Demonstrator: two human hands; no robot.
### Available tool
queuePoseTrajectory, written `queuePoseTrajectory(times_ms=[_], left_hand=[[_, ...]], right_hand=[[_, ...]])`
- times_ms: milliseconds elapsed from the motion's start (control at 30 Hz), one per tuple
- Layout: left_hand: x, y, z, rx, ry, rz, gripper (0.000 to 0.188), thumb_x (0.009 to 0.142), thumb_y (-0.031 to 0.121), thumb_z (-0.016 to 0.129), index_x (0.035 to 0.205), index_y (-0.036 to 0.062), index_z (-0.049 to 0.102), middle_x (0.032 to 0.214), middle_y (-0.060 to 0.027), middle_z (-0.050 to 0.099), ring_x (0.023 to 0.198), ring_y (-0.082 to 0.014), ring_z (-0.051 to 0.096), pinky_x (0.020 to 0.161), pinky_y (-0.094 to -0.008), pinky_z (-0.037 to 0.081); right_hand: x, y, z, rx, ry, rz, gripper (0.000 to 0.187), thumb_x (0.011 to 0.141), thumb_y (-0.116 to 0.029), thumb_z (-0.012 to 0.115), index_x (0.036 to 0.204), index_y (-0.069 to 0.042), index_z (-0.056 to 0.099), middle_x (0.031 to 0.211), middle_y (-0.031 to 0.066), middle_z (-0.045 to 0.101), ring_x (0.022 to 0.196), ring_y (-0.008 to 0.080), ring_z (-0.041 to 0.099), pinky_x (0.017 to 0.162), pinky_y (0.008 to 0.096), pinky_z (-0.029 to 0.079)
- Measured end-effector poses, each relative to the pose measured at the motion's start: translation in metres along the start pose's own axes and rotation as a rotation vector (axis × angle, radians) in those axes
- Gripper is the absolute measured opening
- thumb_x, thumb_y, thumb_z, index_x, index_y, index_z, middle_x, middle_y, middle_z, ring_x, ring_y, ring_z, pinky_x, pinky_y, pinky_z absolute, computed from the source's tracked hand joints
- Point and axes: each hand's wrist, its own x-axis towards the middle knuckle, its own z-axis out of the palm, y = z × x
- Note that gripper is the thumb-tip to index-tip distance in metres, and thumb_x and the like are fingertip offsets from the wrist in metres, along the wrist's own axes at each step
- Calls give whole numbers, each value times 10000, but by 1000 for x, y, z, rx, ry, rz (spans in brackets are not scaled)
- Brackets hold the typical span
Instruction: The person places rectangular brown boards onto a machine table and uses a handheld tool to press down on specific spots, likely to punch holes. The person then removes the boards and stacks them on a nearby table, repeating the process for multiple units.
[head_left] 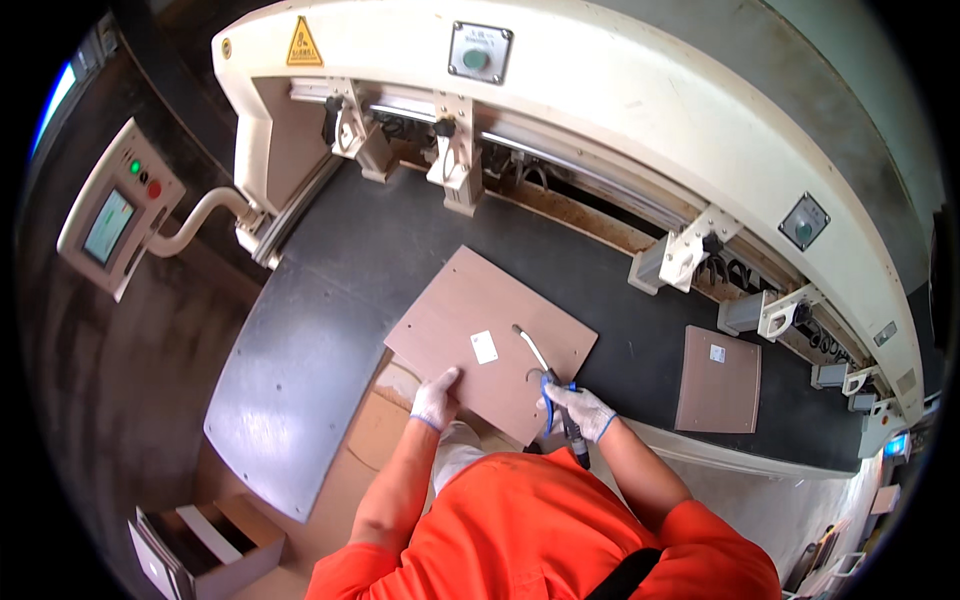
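Observation:
A flat pinkish-brown panel [465, 305] lies tilted on the dark machine table [330, 280], its near corner reaching over the edge towards me. It has small holes near its corners and a white label [484, 347] on top. At its left near edge, my gloved left hand [435, 400] grips the panel with the thumb on top; the other fingers are partly hidden. My gloved right hand [582, 409] is wrapped round a blue and black air blow gun [549, 383]. The gun's thin pale nozzle points away over the panel's right part.
A second labelled brown panel [718, 385] lies on the table at right. Above the table spans a cream machine beam [620, 80] with several clamp units below it. A control screen box [122, 212] hangs at left. An open cardboard box [235, 555] stands at lower left.

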Motion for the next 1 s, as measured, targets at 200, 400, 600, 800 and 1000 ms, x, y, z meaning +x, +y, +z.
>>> queuePoseTrajectory(times_ms=[200,400,600,800,1000], left_hand=[[-128,-68,35,376,-22,380,460,960,-54,701,1416,-58,638,1310,-121,731,1174,-238,712,1029,-422,584],[-253,-104,90,868,-154,623,430,891,72,832,1294,2,700,1191,-110,753,1094,-239,724,944,-409,595],[-274,-137,87,909,-295,675,444,889,101,840,1301,7,703,1200,-140,749,1104,-273,729,956,-420,594],[-285,-155,81,613,-435,435,411,936,-1,801,1331,-24,692,1237,-101,751,1114,-195,713,965,-383,598],[-275,-206,100,410,-350,39,465,921,-53,765,1371,-26,653,1256,-93,726,1140,-213,698,1012,-383,576]], right_hand=[[-47,37,-79,55,-104,-42,373,1032,-401,814,1181,-63,759,1081,121,800,840,234,779,743,442,688],[-84,99,-146,303,-331,-157,277,1028,-210,801,1259,-140,664,1100,198,804,943,357,818,785,560,703],[-120,134,-177,302,-267,-336,316,1006,-197,823,1271,-105,677,1128,198,801,992,344,811,844,563,689],[-223,163,-181,69,121,-392,344,1002,-292,856,1221,-51,743,1078,110,798,937,206,761,840,388,627],[-308,154,-199,40,343,-355,366,996,-335,873,1176,-32,771,1035,38,769,904,126,691,828,297,569]])
